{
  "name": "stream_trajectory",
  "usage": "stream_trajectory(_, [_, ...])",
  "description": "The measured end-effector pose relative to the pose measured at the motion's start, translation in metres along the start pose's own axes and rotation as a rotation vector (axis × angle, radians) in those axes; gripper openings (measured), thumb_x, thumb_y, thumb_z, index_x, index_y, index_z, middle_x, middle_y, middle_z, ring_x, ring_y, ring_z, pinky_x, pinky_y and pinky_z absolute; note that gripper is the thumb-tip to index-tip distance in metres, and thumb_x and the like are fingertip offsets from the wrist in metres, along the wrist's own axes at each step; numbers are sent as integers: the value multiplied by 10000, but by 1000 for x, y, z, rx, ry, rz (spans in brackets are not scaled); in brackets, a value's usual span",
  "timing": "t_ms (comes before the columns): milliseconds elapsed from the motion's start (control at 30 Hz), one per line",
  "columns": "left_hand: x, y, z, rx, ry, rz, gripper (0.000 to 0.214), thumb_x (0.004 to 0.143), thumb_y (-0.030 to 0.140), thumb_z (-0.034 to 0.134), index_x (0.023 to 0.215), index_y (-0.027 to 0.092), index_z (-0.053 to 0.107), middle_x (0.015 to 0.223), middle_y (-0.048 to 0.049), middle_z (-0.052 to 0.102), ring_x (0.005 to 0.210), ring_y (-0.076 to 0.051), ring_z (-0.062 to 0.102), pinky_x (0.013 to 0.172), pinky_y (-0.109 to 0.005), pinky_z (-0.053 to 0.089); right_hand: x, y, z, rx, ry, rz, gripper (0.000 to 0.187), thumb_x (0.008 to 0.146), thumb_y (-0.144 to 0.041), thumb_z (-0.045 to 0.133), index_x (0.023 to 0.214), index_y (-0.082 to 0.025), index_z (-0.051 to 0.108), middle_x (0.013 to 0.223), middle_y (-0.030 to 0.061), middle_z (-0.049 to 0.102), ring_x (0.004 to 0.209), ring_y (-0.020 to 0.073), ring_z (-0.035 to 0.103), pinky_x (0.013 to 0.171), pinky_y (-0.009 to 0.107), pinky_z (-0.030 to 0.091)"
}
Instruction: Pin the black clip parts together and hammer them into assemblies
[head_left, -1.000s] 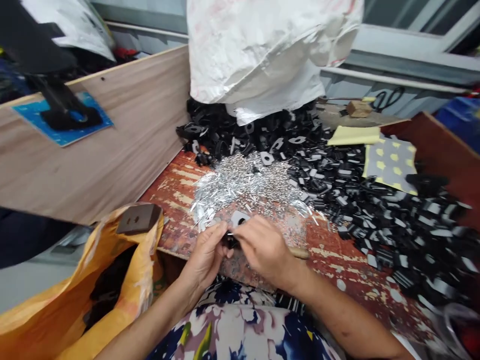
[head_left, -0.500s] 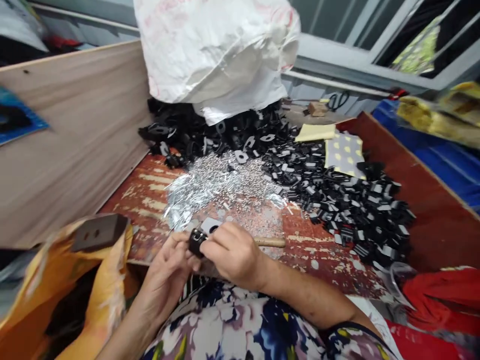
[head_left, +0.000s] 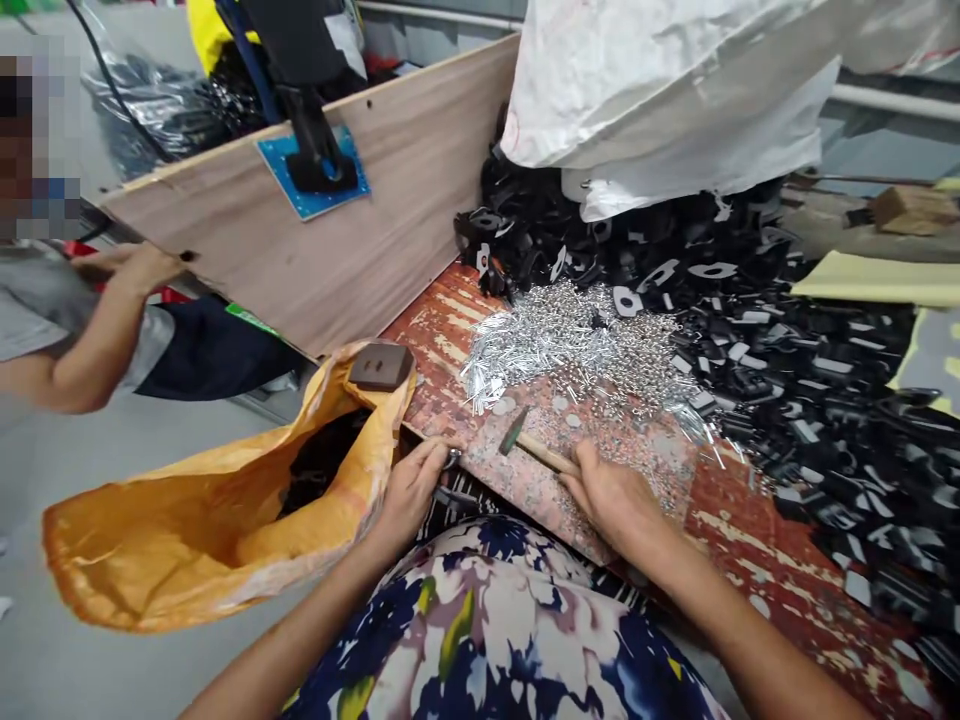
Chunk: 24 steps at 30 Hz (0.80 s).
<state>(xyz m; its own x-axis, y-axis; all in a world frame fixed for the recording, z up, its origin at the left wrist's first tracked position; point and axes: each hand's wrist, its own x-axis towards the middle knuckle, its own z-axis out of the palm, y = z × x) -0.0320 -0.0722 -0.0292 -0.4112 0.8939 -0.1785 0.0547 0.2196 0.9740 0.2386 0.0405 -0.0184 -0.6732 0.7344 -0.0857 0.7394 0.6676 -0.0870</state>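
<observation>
My left hand (head_left: 414,487) is closed on a small black plastic part with a metal ring (head_left: 451,459), at the near edge of the worn red table (head_left: 750,560), beside the mouth of an orange sack (head_left: 225,520). My right hand (head_left: 611,495) is wrapped round the wooden handle of a small hammer (head_left: 531,446), whose dark head rests on the table. A heap of small silver metal pins (head_left: 570,345) lies just beyond the hammer.
Black plastic parts (head_left: 810,340) are piled at the back and right, under a white sack (head_left: 675,90). A wooden board (head_left: 352,230) with a blue plate walls the left side. A brown block (head_left: 381,366) sits on the orange sack. Another person's arm (head_left: 90,330) is at far left.
My hands have come apart: the left carried the black part toward the orange sack, the right took hold of the hammer. The view swung to the left.
</observation>
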Motion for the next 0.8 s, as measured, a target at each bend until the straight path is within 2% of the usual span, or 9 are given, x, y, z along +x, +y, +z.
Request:
stream_trajectory(67, [4, -8, 11, -13, 0, 32, 307, 923, 465, 625, 765, 221, 723, 649, -4, 545, 642, -197, 475, 606, -294, 393, -6, -3, -11, 106, 2, -23, 215, 996, -243, 547, 1200, -192, 590, 685, -2, 662, 526, 179, 591, 499, 288, 379])
stream_trajectory(133, [7, -14, 16, -14, 17, 49, 339, 917, 446, 649, 651, 236, 660, 616, 3, 495, 619, -192, 430, 588, -302, 367, -13, -7, -27, 220, 113, -97, 376, 1023, -218, 497, 1398, -239, 522, 829, 28, 722, 639, 196, 662, 566, 309, 470])
stream_trajectory(200, [7, -18, 16, -5, 36, 53, 367, 934, 430, 637, 620, 241, 622, 612, 3, 473, 613, -190, 410, 582, -312, 351, -17, -14, -40, 309, 255, -166, 507, 1040, -205, 463, 1536, -299, 416, 959, 56, 732, 725, 200, 681, 630, 331, 524])
stream_trajectory(300, [6, -20, 13, 26, 35, 63, 374, 981, 419, 567, 659, 237, 623, 624, -1, 477, 618, -190, 419, 591, -328, 346, -16, -27, -43, 375, 394, -216, 606, 1027, -183, 472, 1605, -309, 344, 904, 59, 708, 691, 196, 647, 637, 338, 542])
stream_trajectory(367, [5, -18, 12, 55, 31, 74, 398, 999, 429, 532, 657, 236, 595, 623, -2, 466, 617, -190, 416, 597, -338, 349, -10, -36, -32, 348, 374, -248, 576, 1016, -169, 463, 1579, -281, 415, 817, 49, 683, 635, 186, 614, 594, 324, 527])
stream_trajectory(500, [3, -15, 12, 98, 24, 81, 418, 1012, 466, 499, 674, 233, 573, 652, -8, 477, 639, -193, 441, 611, -340, 378, 3, -43, -17, 230, 197, -274, 500, 1023, -176, 429, 1515, -213, 512, 749, 38, 646, 593, 173, 578, 527, 302, 483])
stream_trajectory(633, [6, -18, 15, 114, 28, 74, 435, 1016, 485, 479, 689, 227, 604, 651, -5, 501, 625, -190, 461, 606, -325, 393, 2, -36, -29, 343, 235, -243, 493, 1063, -246, 424, 1555, -223, 442, 848, 54, 676, 713, 184, 633, 638, 321, 530])
stream_trajectory(700, [6, -15, 15, 118, 8, 68, 433, 1012, 491, 476, 724, 219, 650, 656, -12, 543, 625, -198, 488, 604, -320, 402, -2, -34, -33, 380, 211, -196, 483, 1068, -260, 417, 1549, -229, 441, 923, 64, 687, 754, 185, 644, 677, 323, 539])
stream_trajectory(800, [5, -3, 0, 143, -33, 89, 356, 969, 482, 560, 802, 213, 723, 754, -42, 656, 741, -233, 589, 675, -303, 448, -6, -30, -25, 335, 124, -94, 373, 1052, -247, 440, 1391, -199, 590, 981, 77, 663, 746, 179, 626, 657, 312, 515])
